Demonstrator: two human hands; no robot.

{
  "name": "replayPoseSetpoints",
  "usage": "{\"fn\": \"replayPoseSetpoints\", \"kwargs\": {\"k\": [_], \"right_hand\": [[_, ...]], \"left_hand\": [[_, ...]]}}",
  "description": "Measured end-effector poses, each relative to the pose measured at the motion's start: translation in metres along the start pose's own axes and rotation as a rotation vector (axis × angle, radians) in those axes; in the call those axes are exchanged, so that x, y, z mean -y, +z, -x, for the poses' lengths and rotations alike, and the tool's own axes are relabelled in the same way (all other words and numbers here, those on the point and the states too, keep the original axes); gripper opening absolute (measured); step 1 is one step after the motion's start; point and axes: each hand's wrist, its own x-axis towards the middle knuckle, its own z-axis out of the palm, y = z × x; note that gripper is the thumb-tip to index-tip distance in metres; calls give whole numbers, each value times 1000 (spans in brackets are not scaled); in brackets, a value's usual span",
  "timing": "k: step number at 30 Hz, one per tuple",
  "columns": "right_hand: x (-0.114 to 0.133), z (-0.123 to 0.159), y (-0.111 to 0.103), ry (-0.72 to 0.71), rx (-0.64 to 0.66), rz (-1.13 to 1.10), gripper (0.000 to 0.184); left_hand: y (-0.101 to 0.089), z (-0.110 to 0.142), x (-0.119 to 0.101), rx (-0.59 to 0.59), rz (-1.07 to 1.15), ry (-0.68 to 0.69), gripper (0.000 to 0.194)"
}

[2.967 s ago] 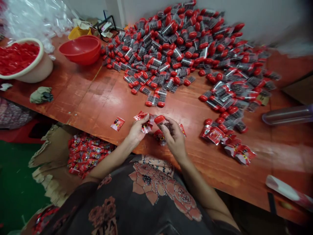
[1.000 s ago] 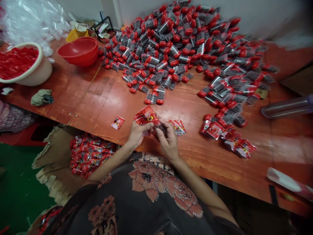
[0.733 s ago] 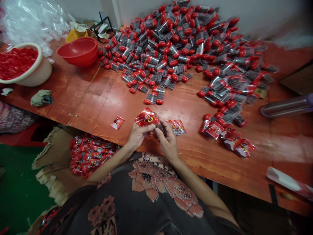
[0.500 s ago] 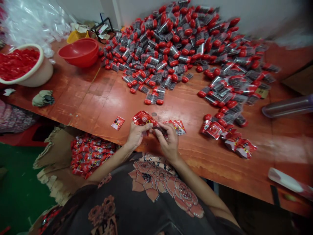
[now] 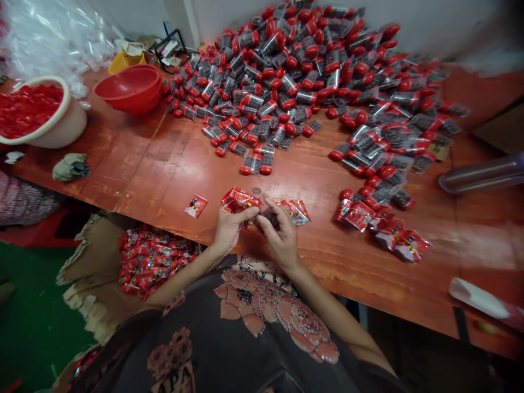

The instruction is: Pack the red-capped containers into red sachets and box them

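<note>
Near the table's front edge my left hand [image 5: 228, 226] is closed on a red printed plastic packet [image 5: 238, 200], which bulges and creases above my thumb. My right hand [image 5: 282, 234] is closed beside it, its thumb close to my left thumb. Between its fingers is a dark-filled clear tube [image 5: 268, 212], mostly covered by the hand. Whether the tube is inside the packet or against it, I cannot tell. Several flat red packets [image 5: 298, 212] lie just right of my right hand. A single packet [image 5: 195, 206] lies left of my left hand.
A big heap of red-capped tubes [image 5: 282, 82] covers the back of the table [image 5: 164, 174]. Filled packets [image 5: 393, 234] lie at right; more fill a carton [image 5: 88, 262] below. At left stand a red bowl [image 5: 131, 90] and a white tub [image 5: 69, 117] of red caps.
Three seconds ago the tube's red cap showed in my right hand, apart from the packet. My hands have come together since. The packet stood spread a second ago and is now lower and more creased.
</note>
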Motion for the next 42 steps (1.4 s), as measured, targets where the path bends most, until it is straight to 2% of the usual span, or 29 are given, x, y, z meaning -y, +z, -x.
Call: {"fn": "replayPoseSetpoints", "kwargs": {"k": [8, 16, 20, 23, 25, 27, 31, 33, 39, 42], "right_hand": [[-4, -5, -9, -165, 97, 72, 47], [-5, 3, 0, -46, -1, -16, 43], [-3, 6, 9, 152, -75, -253, 34], [-2, 9, 16, 265, -80, -431, 31], [-3, 10, 19, 262, -108, -430, 31], [-4, 9, 18, 220, -139, -336, 33], [-7, 6, 11, 68, -80, -87, 39], [-8, 6, 9, 24, -72, -54, 39], [-10, 15, 19, 140, -130, -217, 36], [-8, 17, 24, 195, -169, -314, 34]], "left_hand": [[1, -2, -9, -26, 10, 22, 33], [4, 1, -1, 29, 39, 45, 28], [8, 5, 2, 56, 6, -26, 26], [11, 6, 2, 38, 19, -7, 25], [12, 6, 3, 16, 16, 4, 25], [13, 7, 4, -7, 4, 1, 25], [11, 6, 5, -36, -11, 19, 27], [11, 5, 5, -45, -10, 45, 26], [17, 3, -1, -68, 2, 112, 23], [19, 2, -4, -42, -9, 92, 22]]}}
